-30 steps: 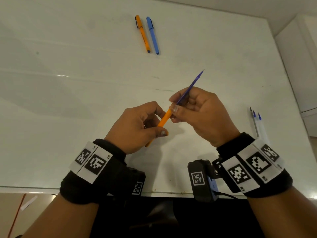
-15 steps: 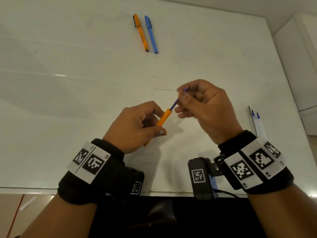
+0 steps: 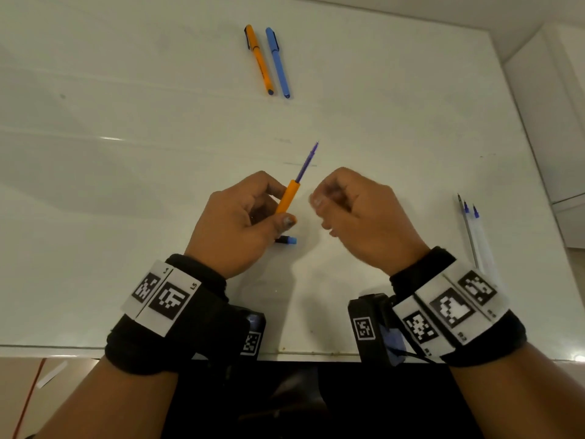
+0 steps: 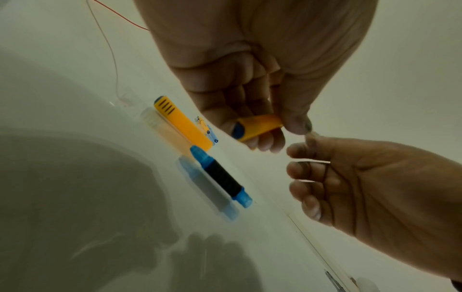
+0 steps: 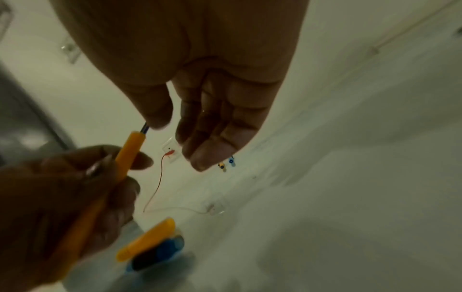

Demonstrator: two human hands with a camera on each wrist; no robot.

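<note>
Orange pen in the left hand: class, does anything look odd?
Yes. The refill sticks far out of the orange barrel gripped by the left hand, and a blue-black piece lies loose on the table beneath.

Two capped pens [image 3: 259, 60], three loose refills [image 3: 467, 229]; orange barrel [image 3: 287, 198], orange cap [image 4: 182, 122], blue-black piece [image 4: 220, 177]: one each.

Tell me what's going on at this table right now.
The left hand grips an orange pen barrel with a purple refill sticking out of its top end. The right hand is close beside it, fingers loosely curled, holding nothing. An orange cap and a blue-and-black pen piece lie on the white table below the hands. A capped orange pen and blue pen lie farther back; three thin refills lie at the right.
</note>
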